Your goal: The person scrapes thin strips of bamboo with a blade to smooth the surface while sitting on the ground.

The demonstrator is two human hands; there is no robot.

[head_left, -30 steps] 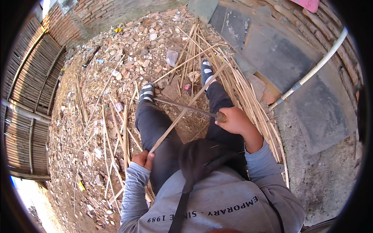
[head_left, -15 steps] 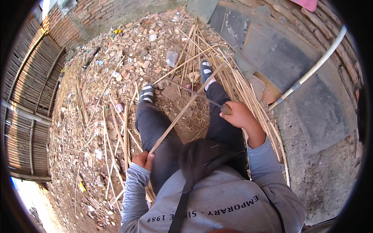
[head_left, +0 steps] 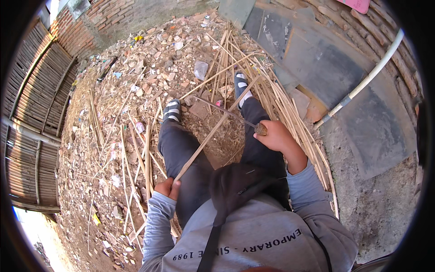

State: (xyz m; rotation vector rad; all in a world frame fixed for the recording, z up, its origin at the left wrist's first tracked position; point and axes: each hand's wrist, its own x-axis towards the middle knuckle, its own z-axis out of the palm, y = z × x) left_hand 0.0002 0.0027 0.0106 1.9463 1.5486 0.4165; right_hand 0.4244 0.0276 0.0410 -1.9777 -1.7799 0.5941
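Observation:
My left hand [head_left: 167, 188] grips the near end of a long bamboo strip [head_left: 202, 144] beside my left knee. The strip slants up and to the right, reaching between my legs toward my right foot. In my right hand [head_left: 275, 136], above the right thigh, is the wooden handle of a knife [head_left: 235, 115] with a long, thin, dark blade. Its blade points up and left, crossing the strip near mid-length; whether it cuts in there, I cannot tell. Fingers of both hands are closed.
A pile of bamboo strips [head_left: 290, 120] lies along my right side, with more strips [head_left: 147, 158] at the left. Broken bricks and litter cover the ground. Dark sheets [head_left: 326, 77] and a white pipe [head_left: 374, 72] are on the right; a bamboo fence [head_left: 34, 109] stands left.
My right hand and the knife have shifted slightly left and down along the strip. My left hand and the strip have hardly moved.

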